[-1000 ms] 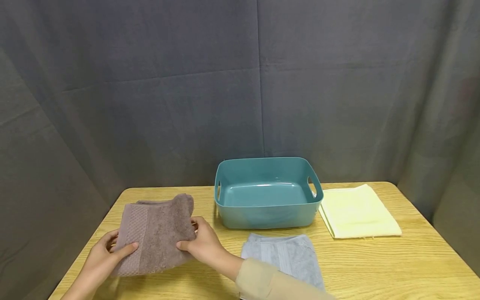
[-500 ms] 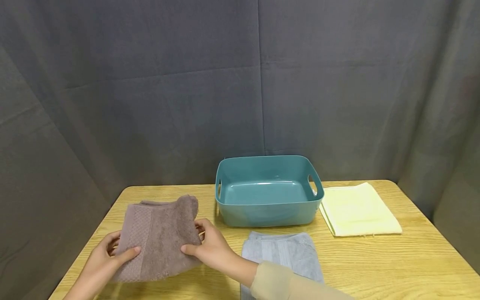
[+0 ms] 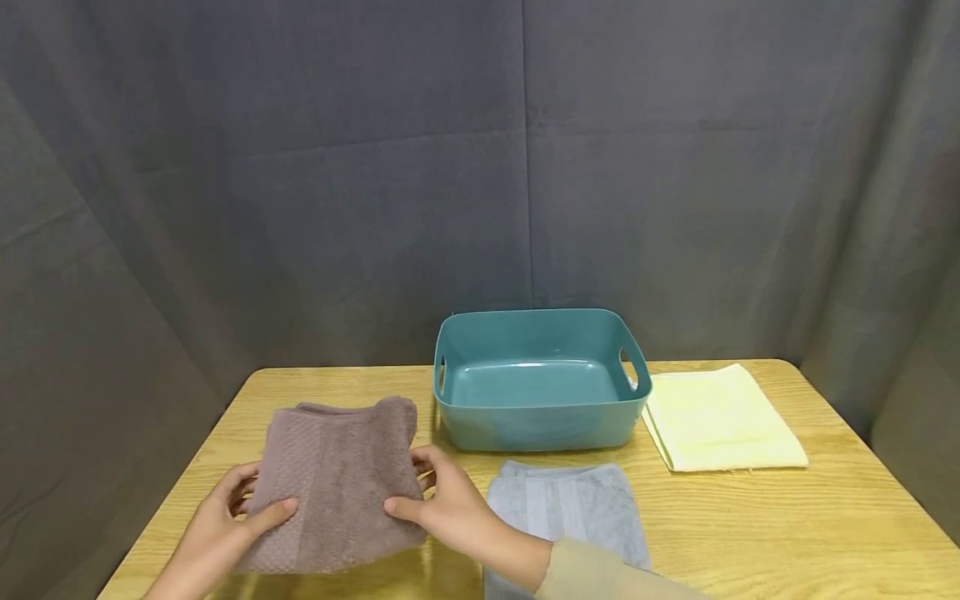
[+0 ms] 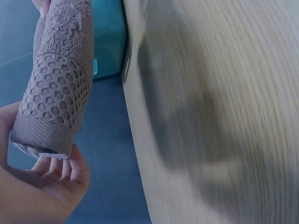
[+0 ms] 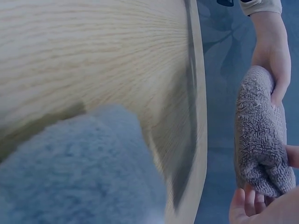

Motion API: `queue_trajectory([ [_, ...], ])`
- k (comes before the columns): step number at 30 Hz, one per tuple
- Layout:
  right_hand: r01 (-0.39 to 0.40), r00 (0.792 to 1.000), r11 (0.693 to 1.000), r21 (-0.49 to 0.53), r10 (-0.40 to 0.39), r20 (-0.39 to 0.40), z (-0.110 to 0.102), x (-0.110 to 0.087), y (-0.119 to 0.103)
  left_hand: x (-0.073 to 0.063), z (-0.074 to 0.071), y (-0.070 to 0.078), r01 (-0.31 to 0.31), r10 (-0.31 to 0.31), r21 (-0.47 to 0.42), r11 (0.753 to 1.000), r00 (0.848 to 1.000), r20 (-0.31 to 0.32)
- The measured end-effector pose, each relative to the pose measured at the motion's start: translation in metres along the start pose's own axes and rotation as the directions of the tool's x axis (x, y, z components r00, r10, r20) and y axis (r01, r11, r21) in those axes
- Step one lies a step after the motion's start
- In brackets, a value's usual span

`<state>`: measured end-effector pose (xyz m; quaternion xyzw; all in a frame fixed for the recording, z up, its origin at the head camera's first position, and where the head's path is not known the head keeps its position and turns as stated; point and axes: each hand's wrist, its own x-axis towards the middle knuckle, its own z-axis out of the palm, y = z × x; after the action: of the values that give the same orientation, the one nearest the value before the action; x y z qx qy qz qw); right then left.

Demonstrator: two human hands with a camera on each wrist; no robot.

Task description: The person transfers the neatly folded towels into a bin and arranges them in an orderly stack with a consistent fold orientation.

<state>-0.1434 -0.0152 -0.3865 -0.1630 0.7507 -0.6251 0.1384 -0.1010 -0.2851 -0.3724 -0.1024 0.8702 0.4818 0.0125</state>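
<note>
The left hand [image 3: 210, 529] and right hand [image 3: 453, 504] grip opposite sides of a folded brown towel [image 3: 345, 483], holding it above the wooden table [image 3: 750, 533] to the left of a teal basket [image 3: 540, 427], with a grey towel [image 3: 555, 502] lying before the basket and a yellow towel [image 3: 723, 421] at its right.

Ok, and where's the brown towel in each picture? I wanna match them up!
Head: the brown towel is at the lower left, between the left hand and the right hand.
Left wrist: upper left, slanting from the top edge down to the left hand.
Right wrist: along the right side, with the left hand above and the right hand below.
Shared landmark: the wooden table shows in all three.
</note>
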Motion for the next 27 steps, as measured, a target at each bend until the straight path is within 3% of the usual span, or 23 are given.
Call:
queue_trajectory([
  [11, 0.014, 1.0, 0.999, -0.033, -0.013, 0.011, -0.013, -0.018, 0.0, -0.007, 0.011, 0.011, 0.089, -0.088, -0.036, 0.995, 0.995, 0.048],
  [22, 0.039, 0.999, 0.999, -0.034, -0.04, -0.012, -0.026, -0.035, 0.004, -0.015, 0.024, 0.018, 0.041, -0.039, -0.037, 0.998, 0.997, 0.067],
  [27, 0.007, 1.0, 1.0, -0.025, -0.007, -0.002, -0.034, -0.041, 0.006, -0.018, 0.03, 0.021, 0.028, -0.025, -0.031, 0.999, 0.997, 0.075],
])
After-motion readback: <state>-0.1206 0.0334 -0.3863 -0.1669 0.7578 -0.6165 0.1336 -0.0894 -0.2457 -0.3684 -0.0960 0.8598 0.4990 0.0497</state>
